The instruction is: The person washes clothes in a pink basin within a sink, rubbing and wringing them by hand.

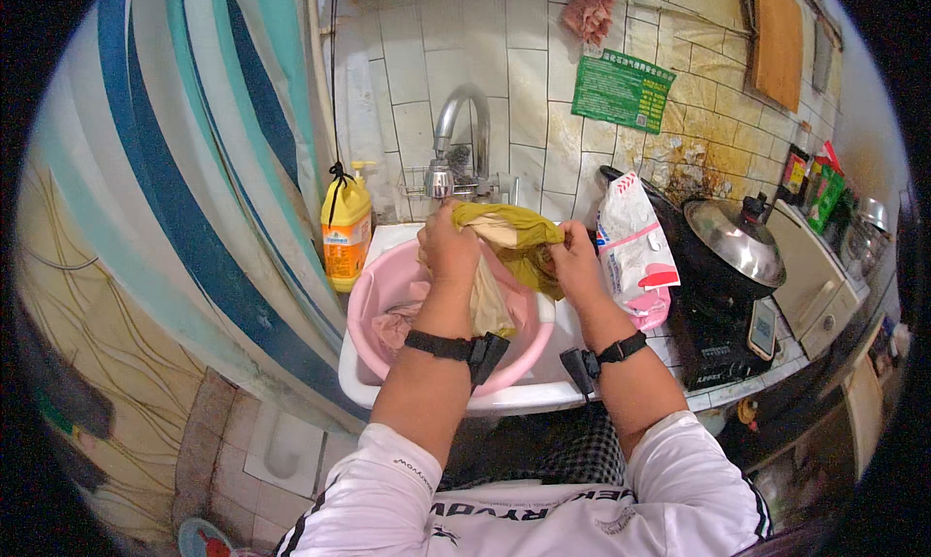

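Note:
A wet-looking olive-yellow and cream cloth [509, 230] is stretched between both hands above a pink plastic basin [358, 317]. My left hand [447, 246] grips one end below the faucet's spout; its fingertips are partly hidden. My right hand [576, 255] pinches the other end near the basin's right side. The cream part of the cloth hangs down into the basin. Inside the basin, at the left, lies a pale pink cloth [396, 324]. The basin stands in a white sink [360, 391]. Behind it rises a chrome gooseneck faucet [481, 121] with a spray head.
A yellow pump bottle [346, 230] stands left of the sink, beside a striped curtain [160, 193]. To the right are a white and pink plastic package [633, 237], a lidded wok [734, 244], a black cooktop [716, 350] and a phone [762, 329] near the counter edge.

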Demonstrator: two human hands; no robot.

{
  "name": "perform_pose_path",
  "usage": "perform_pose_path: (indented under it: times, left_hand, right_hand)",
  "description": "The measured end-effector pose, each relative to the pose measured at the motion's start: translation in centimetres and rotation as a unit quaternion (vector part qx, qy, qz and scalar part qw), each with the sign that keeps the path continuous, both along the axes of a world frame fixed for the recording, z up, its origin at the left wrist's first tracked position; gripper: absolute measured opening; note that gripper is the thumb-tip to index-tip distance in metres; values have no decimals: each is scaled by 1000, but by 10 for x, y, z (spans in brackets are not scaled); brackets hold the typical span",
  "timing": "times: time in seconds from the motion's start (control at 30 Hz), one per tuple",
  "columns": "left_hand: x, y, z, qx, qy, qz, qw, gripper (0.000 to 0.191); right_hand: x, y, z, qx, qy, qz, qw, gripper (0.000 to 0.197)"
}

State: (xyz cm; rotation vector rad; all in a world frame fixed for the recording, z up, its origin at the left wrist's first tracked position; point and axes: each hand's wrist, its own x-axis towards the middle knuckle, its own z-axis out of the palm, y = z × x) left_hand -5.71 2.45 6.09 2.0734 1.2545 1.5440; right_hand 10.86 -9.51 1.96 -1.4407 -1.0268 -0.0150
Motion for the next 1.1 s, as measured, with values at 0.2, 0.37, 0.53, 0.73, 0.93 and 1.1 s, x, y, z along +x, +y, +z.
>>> perform_pose_path:
  times: [0.2,0.37,0.53,0.73,0.93,1.1]
  left_hand:
    - [-1,11,0,-206,79,-138,966,42]
    - [16,57,-32,-242,58,-167,954,47]
    - [18,41,-22,-437,-193,-328,815,52]
    - [-8,-1,18,-483,-311,-346,742,59]
    - [-7,0,18,-465,-411,-374,689,51]
    - [-3,-4,16,-435,-440,-380,688,50]
  right_hand:
    - [-35,-11,50,56,175,199,963,18]
    - [-42,9,47,-84,65,76,991,38]
    - [-43,4,26,-105,-129,81,983,25]
    - [-114,-29,60,-349,-411,130,832,21]
    - [-96,-13,50,-471,-417,22,777,28]
    - [-54,-33,83,-406,-387,-15,828,17]
